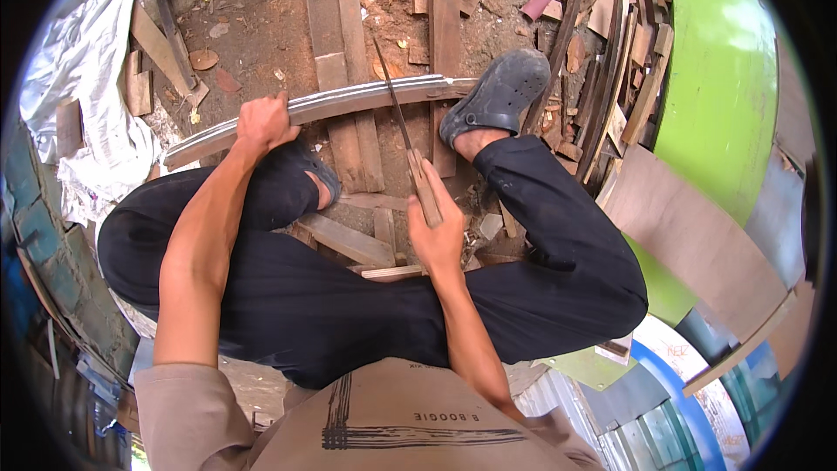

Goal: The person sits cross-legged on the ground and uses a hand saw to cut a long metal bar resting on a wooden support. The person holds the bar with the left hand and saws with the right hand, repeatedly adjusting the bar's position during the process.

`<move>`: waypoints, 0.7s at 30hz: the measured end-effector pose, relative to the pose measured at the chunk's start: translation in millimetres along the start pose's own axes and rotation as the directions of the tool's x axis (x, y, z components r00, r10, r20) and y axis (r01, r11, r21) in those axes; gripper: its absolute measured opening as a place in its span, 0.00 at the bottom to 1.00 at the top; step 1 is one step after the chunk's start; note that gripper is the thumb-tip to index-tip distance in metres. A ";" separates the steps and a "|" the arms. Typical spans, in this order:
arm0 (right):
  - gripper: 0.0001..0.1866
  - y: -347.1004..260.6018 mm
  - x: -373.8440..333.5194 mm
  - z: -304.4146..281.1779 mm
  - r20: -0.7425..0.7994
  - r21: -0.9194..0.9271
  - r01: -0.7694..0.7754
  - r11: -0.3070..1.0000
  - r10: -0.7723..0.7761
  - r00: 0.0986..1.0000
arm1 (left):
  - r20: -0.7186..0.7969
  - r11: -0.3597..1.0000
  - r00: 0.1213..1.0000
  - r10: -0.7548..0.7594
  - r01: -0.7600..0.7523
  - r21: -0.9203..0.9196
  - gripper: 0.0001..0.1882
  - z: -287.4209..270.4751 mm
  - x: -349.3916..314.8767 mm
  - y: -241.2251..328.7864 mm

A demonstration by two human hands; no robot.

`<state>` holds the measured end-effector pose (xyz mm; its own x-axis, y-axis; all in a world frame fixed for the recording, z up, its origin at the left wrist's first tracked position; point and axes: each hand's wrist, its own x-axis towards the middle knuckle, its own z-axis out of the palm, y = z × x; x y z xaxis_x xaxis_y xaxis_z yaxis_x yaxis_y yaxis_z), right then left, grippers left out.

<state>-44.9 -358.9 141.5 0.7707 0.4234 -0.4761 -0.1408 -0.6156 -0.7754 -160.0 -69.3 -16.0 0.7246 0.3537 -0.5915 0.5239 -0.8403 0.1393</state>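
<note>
Shirt point(410, 414); saw point(400, 115), plank point(349, 103) in hands point(264, 126).

Here's white striping on the brown plank point(349, 102), a dark-bladed, brown-handled saw point(420, 180), black trousers point(558, 209), grey clogs point(507, 87), a black-streaked tan shirt point(392, 401) and a lime-green panel point(715, 78)!

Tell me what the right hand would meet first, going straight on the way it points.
Beyond the saw it grips, the right hand would probably meet the curved wooden piece, which the blade crosses; the hand's height relative to it is unclear.
</note>
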 end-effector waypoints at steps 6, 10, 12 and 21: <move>0.29 -9.6 -34.0 -21.3 0.033 0.004 -0.024 1.000 0.024 0.999 | -0.017 1.000 1.000 -0.004 0.004 0.001 0.27 -9.5 -0.6 -2.4; 0.28 17.8 25.0 8.7 -0.025 0.043 0.028 0.999 -0.027 0.999 | 0.038 1.000 0.999 -0.009 0.009 0.015 0.27 -16.8 6.2 8.3; 0.28 20.5 24.5 13.0 -0.054 0.017 0.113 0.993 -0.112 0.992 | 0.032 1.000 0.999 -0.016 0.016 0.008 0.27 -17.7 4.3 5.8; 0.29 7.8 35.2 15.9 -0.059 0.035 0.098 0.995 -0.096 0.994 | 0.069 0.999 0.996 0.047 -0.049 0.022 0.24 -31.9 21.4 -7.6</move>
<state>-28.8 -338.2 112.1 0.8162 0.4402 -0.3742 -0.0861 -0.5478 -0.8322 -134.2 -42.3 -4.3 0.7157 0.2845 -0.6378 0.4780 -0.8654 0.1504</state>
